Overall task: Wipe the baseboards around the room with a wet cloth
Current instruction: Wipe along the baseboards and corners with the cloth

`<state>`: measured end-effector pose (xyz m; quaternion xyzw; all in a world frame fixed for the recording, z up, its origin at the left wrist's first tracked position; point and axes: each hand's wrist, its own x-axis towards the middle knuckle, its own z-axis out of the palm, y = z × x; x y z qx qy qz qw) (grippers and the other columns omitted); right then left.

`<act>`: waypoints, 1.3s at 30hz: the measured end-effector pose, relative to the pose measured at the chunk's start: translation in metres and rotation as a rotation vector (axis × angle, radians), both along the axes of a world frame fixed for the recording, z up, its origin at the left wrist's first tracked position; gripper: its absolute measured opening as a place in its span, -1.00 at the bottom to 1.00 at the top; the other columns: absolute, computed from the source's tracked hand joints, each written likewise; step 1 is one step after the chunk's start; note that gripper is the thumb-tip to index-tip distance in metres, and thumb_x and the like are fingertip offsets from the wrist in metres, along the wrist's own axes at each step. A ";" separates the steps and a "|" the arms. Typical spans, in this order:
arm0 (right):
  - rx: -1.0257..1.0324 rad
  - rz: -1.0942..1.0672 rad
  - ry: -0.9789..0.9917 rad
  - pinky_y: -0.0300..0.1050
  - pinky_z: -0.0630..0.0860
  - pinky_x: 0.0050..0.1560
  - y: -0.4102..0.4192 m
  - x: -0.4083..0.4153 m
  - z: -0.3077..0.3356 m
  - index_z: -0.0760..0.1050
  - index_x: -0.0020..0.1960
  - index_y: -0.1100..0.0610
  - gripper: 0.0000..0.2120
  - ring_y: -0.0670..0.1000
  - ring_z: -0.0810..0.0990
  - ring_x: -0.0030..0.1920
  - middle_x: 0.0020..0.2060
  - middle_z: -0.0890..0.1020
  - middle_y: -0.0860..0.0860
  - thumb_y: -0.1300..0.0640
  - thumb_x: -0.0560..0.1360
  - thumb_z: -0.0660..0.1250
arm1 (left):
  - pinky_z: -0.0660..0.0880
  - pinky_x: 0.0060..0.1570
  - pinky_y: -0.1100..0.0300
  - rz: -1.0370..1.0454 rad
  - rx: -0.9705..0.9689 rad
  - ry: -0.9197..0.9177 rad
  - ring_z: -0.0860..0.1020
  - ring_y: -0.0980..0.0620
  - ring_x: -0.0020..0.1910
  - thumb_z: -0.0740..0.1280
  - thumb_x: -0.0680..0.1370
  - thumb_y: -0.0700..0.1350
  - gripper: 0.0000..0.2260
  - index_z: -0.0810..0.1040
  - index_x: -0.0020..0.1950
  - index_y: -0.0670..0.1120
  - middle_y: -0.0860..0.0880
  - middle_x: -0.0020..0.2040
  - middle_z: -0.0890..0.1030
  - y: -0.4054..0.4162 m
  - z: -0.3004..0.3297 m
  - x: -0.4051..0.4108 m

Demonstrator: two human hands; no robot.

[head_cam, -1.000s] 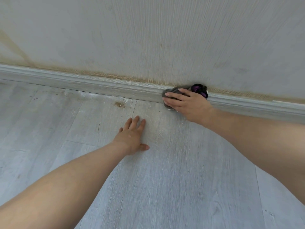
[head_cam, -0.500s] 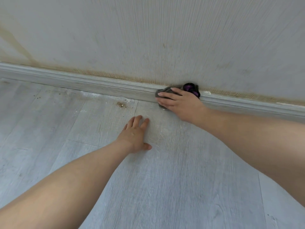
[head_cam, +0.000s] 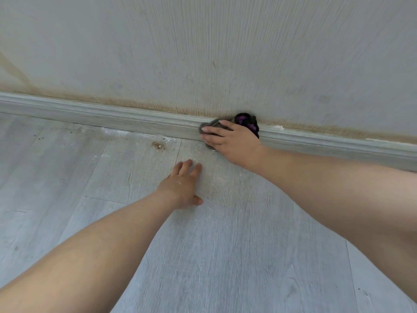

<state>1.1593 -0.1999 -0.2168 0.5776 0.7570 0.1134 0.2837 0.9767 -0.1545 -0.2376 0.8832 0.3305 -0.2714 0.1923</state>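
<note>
Nearest, the left hand (head_cam: 184, 188) lay flat on the grey plank floor (head_cam: 225, 267), fingers straight and spread, holding nothing. Beyond it, the right hand (head_cam: 232, 143) pressed a grey-and-purple cloth (head_cam: 247, 122) against the baseboard (head_cam: 112, 116), fingers laid nearly straight over it. The baseboard's long axis ran left to right along the foot of the wall (head_cam: 203, 53), where a brownish stain line showed.
</note>
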 end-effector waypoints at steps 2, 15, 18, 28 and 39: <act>0.017 -0.017 -0.015 -0.03 -0.20 0.48 -0.018 0.016 -0.002 -0.10 0.55 0.08 -0.49 -0.06 -0.22 0.51 0.53 -0.15 -0.11 0.11 0.65 -0.02 | 0.10 0.44 -0.06 -0.016 0.010 0.010 -0.25 -0.07 0.50 0.35 0.50 0.11 -0.13 -0.22 0.54 0.00 -0.01 0.53 -0.25 0.000 0.001 0.000; -0.012 0.001 -0.009 -0.04 -0.15 0.48 -0.011 0.005 -0.001 -0.03 0.54 0.08 -0.53 -0.09 -0.16 0.52 0.53 -0.07 -0.12 0.14 0.64 -0.10 | 0.09 0.45 -0.09 -0.026 -0.002 0.010 -0.27 -0.08 0.50 0.34 0.50 0.10 -0.14 -0.22 0.54 0.00 -0.01 0.52 -0.26 0.001 0.000 0.000; -0.029 -0.048 0.039 -0.02 -0.19 0.47 -0.007 0.002 0.002 -0.10 0.55 0.10 -0.52 -0.06 -0.23 0.51 0.53 -0.14 -0.10 0.12 0.66 -0.07 | 0.12 0.44 -0.08 -0.053 0.022 0.027 -0.23 -0.11 0.50 0.35 0.49 0.11 -0.13 -0.21 0.54 -0.02 -0.05 0.52 -0.23 0.000 0.002 0.002; -0.034 -0.219 0.053 0.00 -0.08 0.48 -0.082 0.050 0.001 0.06 0.53 0.06 -0.54 -0.07 -0.16 0.52 0.54 -0.04 -0.11 0.12 0.65 -0.04 | 0.31 0.33 0.02 -0.260 0.088 -0.163 0.12 -0.06 0.44 0.29 0.55 0.06 -0.32 -0.02 0.53 -0.03 -0.06 0.47 0.06 -0.005 0.015 0.042; 0.117 -0.721 0.695 -0.15 0.37 0.13 -0.121 0.051 0.031 0.38 0.39 0.09 -0.59 0.05 0.35 0.31 0.32 0.39 -0.02 0.32 0.57 0.12 | 0.29 0.33 0.02 -0.225 -0.007 -0.334 0.25 -0.09 0.41 0.29 0.57 -0.06 -0.42 0.11 0.51 -0.07 -0.11 0.43 0.23 -0.021 0.048 0.102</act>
